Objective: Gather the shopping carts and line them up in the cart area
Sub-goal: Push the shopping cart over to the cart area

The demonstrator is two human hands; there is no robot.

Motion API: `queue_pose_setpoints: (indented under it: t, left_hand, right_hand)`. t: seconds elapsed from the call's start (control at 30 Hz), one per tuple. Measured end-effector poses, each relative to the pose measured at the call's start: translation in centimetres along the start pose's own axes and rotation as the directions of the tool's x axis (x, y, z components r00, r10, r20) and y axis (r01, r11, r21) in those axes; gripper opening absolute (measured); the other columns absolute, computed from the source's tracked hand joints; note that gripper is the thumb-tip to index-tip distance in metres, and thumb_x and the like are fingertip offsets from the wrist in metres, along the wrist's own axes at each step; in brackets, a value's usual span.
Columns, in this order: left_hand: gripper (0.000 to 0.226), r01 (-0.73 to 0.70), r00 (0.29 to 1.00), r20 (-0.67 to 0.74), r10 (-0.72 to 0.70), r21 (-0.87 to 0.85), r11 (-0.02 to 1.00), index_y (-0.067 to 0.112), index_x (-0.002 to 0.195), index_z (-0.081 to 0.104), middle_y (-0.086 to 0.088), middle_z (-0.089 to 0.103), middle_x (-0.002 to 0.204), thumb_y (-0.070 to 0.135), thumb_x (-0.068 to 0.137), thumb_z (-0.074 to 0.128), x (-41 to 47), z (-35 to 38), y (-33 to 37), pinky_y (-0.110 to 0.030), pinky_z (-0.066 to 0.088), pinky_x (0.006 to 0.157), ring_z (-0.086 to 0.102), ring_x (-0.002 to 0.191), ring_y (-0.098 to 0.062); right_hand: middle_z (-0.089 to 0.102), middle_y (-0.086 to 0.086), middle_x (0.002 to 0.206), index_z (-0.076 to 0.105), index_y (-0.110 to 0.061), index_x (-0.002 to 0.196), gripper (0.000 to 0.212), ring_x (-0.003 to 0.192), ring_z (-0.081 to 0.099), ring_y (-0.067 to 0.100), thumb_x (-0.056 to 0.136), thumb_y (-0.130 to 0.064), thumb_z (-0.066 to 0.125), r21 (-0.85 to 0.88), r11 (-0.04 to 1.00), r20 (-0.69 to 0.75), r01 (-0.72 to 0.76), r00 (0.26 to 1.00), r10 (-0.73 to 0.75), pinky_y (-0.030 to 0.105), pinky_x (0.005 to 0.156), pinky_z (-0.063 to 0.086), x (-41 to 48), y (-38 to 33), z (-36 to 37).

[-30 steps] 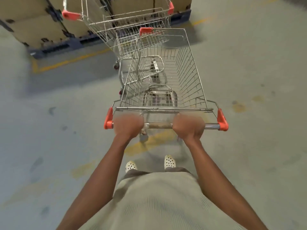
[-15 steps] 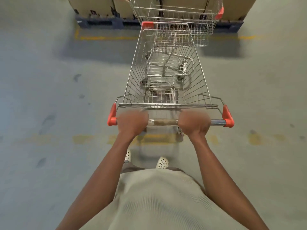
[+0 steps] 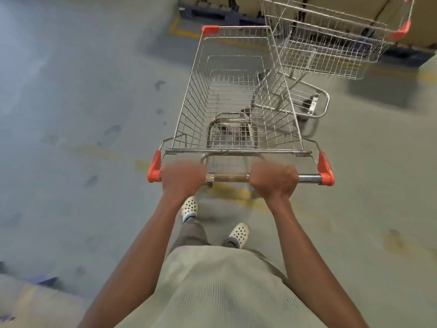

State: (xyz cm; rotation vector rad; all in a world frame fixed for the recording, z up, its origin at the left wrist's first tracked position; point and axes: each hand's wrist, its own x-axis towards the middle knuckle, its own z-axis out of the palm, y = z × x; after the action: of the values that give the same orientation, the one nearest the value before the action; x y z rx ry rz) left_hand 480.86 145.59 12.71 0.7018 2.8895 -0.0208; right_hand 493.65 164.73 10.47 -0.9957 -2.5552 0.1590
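Observation:
A wire shopping cart (image 3: 201, 91) with orange corner caps stands straight in front of me, its basket empty. My left hand (image 3: 182, 177) grips the left part of its handle bar (image 3: 230, 178), and my right hand (image 3: 274, 179) grips the right part. A second wire cart (image 3: 331, 50) sits ahead at the upper right, angled away, its lower frame beside the front right corner of my cart. Whether the two carts touch is unclear.
Cardboard boxes (image 3: 343, 5) on dark pallets (image 3: 212, 15) line the far edge. Worn yellow lines (image 3: 186, 33) mark the grey concrete floor (image 3: 82, 114). My feet in white perforated shoes (image 3: 189, 207) are below the handle.
The view and my cart have swung left: the second cart, directly ahead half a second ago, now lies to the right of my cart's front. Both hands keep their grip on the handle.

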Motion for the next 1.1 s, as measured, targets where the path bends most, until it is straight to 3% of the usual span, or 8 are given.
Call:
queue_pose_setpoints:
  t: [0.13, 0.33, 0.57, 0.7, 0.77, 0.9, 1.03, 1.1]
  left_hand:
    - [0.064, 0.101, 0.995, -0.006, -0.101, -0.006, 0.995, 0.011, 0.076, 0.074, -0.006, 0.051, 0.065, 0.048, 0.090, 0.024, -0.9, 0.4, -2.4, -0.033, 0.036, 0.062, 0.053, 0.066, -0.028]
    - [0.064, 0.253, 0.966, -0.050, -0.253, -0.011, 0.967, 0.011, 0.070, 0.076, -0.006, 0.052, 0.058, 0.047, 0.087, 0.024, -1.7, 0.3, -5.3, -0.029, 0.035, 0.055, 0.048, 0.055, -0.027]
    - [0.055, 0.309, 0.949, -0.047, -0.311, -0.038, 0.950, 0.012, 0.068, 0.073, -0.004, 0.049, 0.059, 0.048, 0.093, 0.039, 0.5, -1.0, -10.2, -0.030, 0.036, 0.058, 0.052, 0.060, -0.026]
    - [0.053, 0.336, 0.938, -0.066, -0.340, -0.071, 0.939, 0.012, 0.064, 0.068, -0.004, 0.051, 0.063, 0.050, 0.091, 0.044, 2.2, -1.4, -14.2, -0.032, 0.035, 0.061, 0.053, 0.065, -0.028]
    - [0.051, 0.350, 0.934, -0.051, -0.353, -0.047, 0.935, 0.012, 0.066, 0.069, -0.005, 0.053, 0.065, 0.049, 0.091, 0.045, 3.1, -1.7, -16.1, -0.032, 0.035, 0.062, 0.050, 0.066, -0.027]
    - [0.047, 0.360, 0.932, -0.014, -0.361, -0.058, 0.931, 0.013, 0.068, 0.067, -0.006, 0.056, 0.070, 0.049, 0.088, 0.044, 5.5, -2.4, -19.6, -0.034, 0.036, 0.066, 0.051, 0.072, -0.028]
    - [0.048, 0.347, 0.938, 0.036, -0.345, -0.061, 0.936, 0.014, 0.069, 0.067, -0.008, 0.061, 0.077, 0.051, 0.087, 0.043, 9.1, -3.1, -23.4, -0.035, 0.037, 0.069, 0.055, 0.077, -0.030]
    - [0.047, 0.327, 0.944, 0.061, -0.324, -0.060, 0.943, 0.014, 0.073, 0.068, -0.009, 0.064, 0.084, 0.051, 0.088, 0.043, 11.2, -3.5, -25.2, -0.036, 0.037, 0.071, 0.059, 0.085, -0.032]
  right_hand:
    - [0.054, 0.010, 0.040, 0.071, -0.007, 0.053, 0.052, 0.033, 0.045, 0.025, 0.089, -0.031, 0.042, 0.023, 0.995, 0.018, 0.094, 0.995, -0.094, 0.028, 0.060, 0.039, 0.2, -2.3, 0.6]
    - [0.056, 0.010, 0.041, 0.071, -0.007, 0.053, 0.051, 0.034, 0.048, 0.027, 0.089, -0.031, 0.044, 0.080, 0.978, 0.059, 0.192, 0.979, -0.197, 0.029, 0.060, 0.040, 1.1, -5.9, 1.9]
    - [0.056, 0.009, 0.041, 0.071, -0.009, 0.053, 0.042, 0.036, 0.048, 0.028, 0.086, -0.031, 0.056, 0.123, 0.961, 0.174, 0.248, 0.948, -0.267, 0.029, 0.060, 0.037, 3.5, -11.9, 3.2]
    - [0.053, 0.008, 0.041, 0.071, -0.009, 0.054, 0.047, 0.042, 0.028, 0.021, 0.092, -0.033, 0.056, 0.184, 0.929, 0.205, 0.321, 0.912, -0.355, 0.030, 0.060, 0.028, 4.1, -15.4, 3.9]
    - [0.055, 0.008, 0.045, 0.072, -0.009, 0.060, 0.049, 0.045, 0.033, 0.022, 0.097, -0.035, 0.053, 0.197, 0.905, 0.239, 0.378, 0.877, -0.418, 0.030, 0.060, 0.027, 4.6, -16.9, 4.2]
    - [0.057, 0.004, 0.065, 0.072, -0.015, 0.075, 0.059, 0.062, 0.052, 0.027, 0.101, -0.052, 0.034, 0.169, 0.884, 0.450, 0.437, 0.764, -0.463, 0.032, 0.061, 0.034, 7.7, -19.5, 5.2]
    - [0.057, 0.006, 0.065, 0.063, -0.011, 0.065, 0.064, 0.068, 0.056, 0.030, 0.101, -0.053, 0.031, 0.120, 0.929, 0.478, 0.350, 0.800, -0.363, 0.037, 0.070, 0.038, 11.3, -20.2, 6.4]
    - [0.050, 0.000, 0.060, 0.062, -0.014, 0.062, 0.069, 0.069, 0.055, 0.027, 0.103, -0.055, 0.026, 0.079, 0.937, 0.518, 0.342, 0.788, -0.331, 0.044, 0.095, 0.040, 12.7, -21.2, 7.1]
